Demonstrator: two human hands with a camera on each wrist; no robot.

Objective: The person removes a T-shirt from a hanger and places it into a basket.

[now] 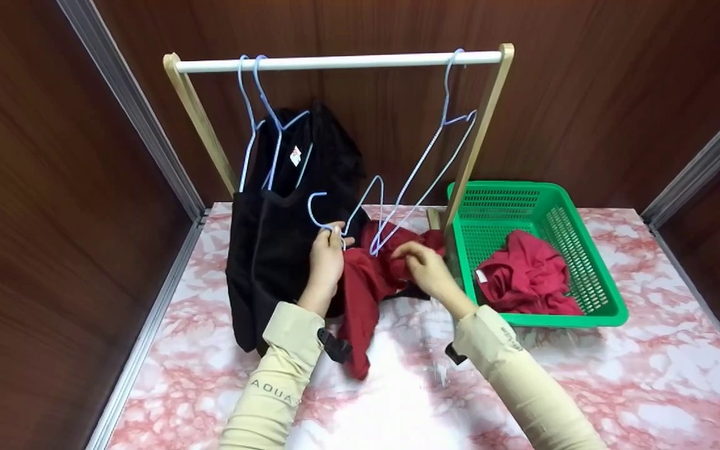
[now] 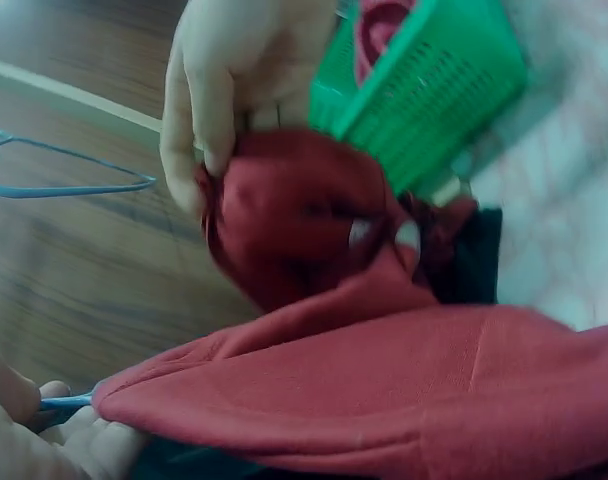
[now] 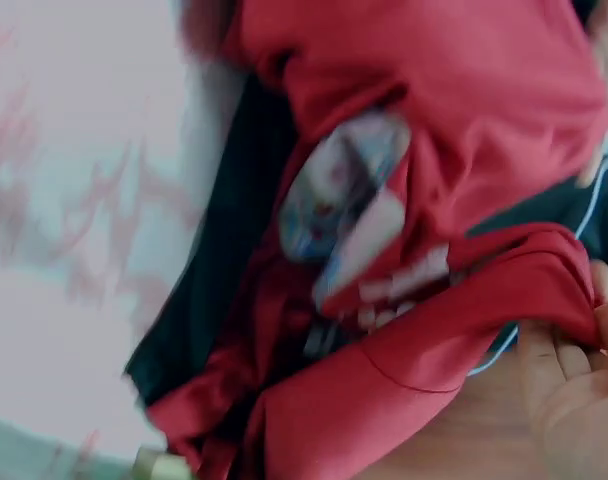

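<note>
- Left hand (image 1: 325, 259), one, bare: standing below the middle of the rack (image 1: 341, 62); your thumb and fingers are pinching a wire hanger (image 1: 360, 205) at its neck.
- Right hand (image 1: 425, 269), one, bare: standing low before the rack's right end; your fingers are curling into the red garment (image 1: 360, 281) and gripping it by a fold.
- Wire hanger, blue-white: sitting under the rack's bar, off it. Its hook is standing up on the left; one bare shoulder is slanting up toward the rack's right end, while cloth is hiding the other side.
- Red garment, crumpled: lying between your hands, below the rack's bar. One long length is hanging toward you, away from the rack; the gathered bulk is running across toward the rack's right post.
- Governing relation: the bare shoulder is pointing to your right hand's side, its tip standing higher than that hand. Your right hand is being the nearer to the gathered cloth, your left the nearer to the hook.
- Spare hanger (image 1: 420, 164), bare: hanging near the rack's right end, its lower corner overlapping the red garment; touching or apart, you cannot tell.
- Black clothing (image 1: 288, 250), on two hangers (image 1: 277, 150): hanging at the rack's left end.
- Green basket (image 1: 538, 320): standing just right of the rack, holding a red cloth (image 1: 525, 275).
- Marbled tabletop (image 1: 679, 375): lying under the rack.
</note>
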